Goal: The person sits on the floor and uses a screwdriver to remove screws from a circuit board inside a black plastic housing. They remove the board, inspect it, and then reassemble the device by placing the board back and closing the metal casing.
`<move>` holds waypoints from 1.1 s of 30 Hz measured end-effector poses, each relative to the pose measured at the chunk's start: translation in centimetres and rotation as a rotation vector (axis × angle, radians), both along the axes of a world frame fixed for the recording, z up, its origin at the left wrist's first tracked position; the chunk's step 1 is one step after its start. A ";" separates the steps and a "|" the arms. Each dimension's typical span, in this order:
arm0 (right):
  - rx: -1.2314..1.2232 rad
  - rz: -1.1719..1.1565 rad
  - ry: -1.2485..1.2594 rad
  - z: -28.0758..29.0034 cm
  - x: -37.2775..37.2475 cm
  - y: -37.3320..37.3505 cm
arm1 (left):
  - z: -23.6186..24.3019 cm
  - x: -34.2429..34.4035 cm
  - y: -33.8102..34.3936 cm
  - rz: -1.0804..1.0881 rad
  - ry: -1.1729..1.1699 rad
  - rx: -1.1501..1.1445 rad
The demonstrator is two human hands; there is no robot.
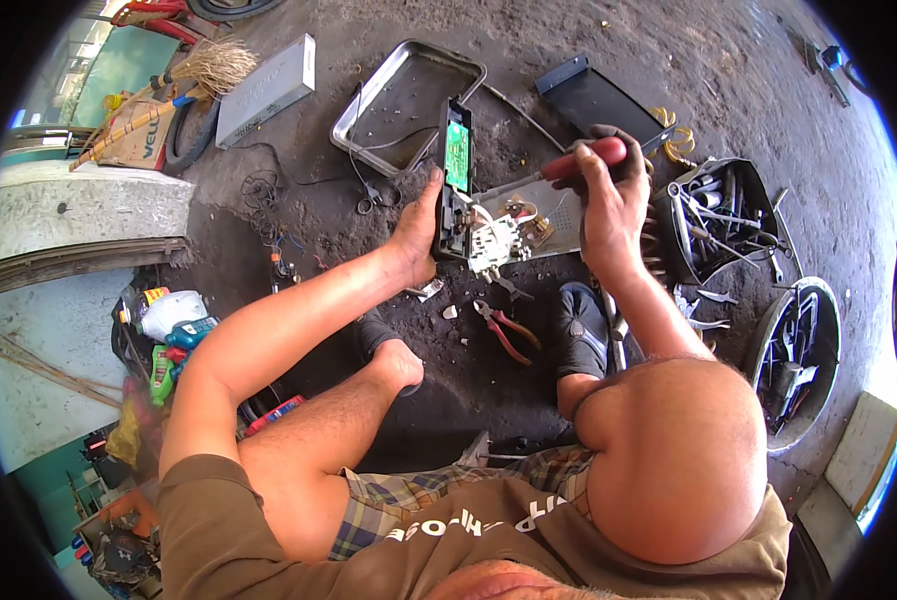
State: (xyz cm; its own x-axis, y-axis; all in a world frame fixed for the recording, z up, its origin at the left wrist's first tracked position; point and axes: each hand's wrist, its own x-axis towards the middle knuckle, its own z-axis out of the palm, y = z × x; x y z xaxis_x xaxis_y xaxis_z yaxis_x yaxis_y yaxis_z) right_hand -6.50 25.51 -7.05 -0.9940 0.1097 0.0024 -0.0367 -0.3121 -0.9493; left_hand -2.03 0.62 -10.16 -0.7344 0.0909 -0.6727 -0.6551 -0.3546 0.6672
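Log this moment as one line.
left hand: holds black rectangular casing with green circuit board | right hand: grips red-handled tool | dark ground: red-handled metal pliers

A tray blocks beyond the left hand — a dark panel beyond the right hand, a bin rightward; bodyward of both, bare ground around pliers.

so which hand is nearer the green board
Left. The left hand grips the black casing beside the green board; the right hand, holding a red-handled tool, is farther off to its right.
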 end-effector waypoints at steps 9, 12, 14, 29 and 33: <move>0.024 0.013 -0.043 -2.3 -6.5 -4.7 | -2.3 3.3 -1.8 -0.101 -0.078 -0.239; 0.219 0.105 -0.064 -7.4 -11.3 -8.5 | -2.8 4.3 -2.4 -0.082 -0.117 -0.208; 0.325 0.116 -0.116 -11.4 -14.5 -9.9 | -3.3 4.3 -1.7 -0.066 -0.140 -0.206; 0.415 0.233 -0.177 -16.5 -14.6 -8.9 | -2.8 6.1 -4.2 -0.058 -0.159 -0.193; 0.009 0.023 -0.152 -12.8 -12.9 -6.2 | -2.6 6.5 -6.0 -0.053 -0.054 -0.053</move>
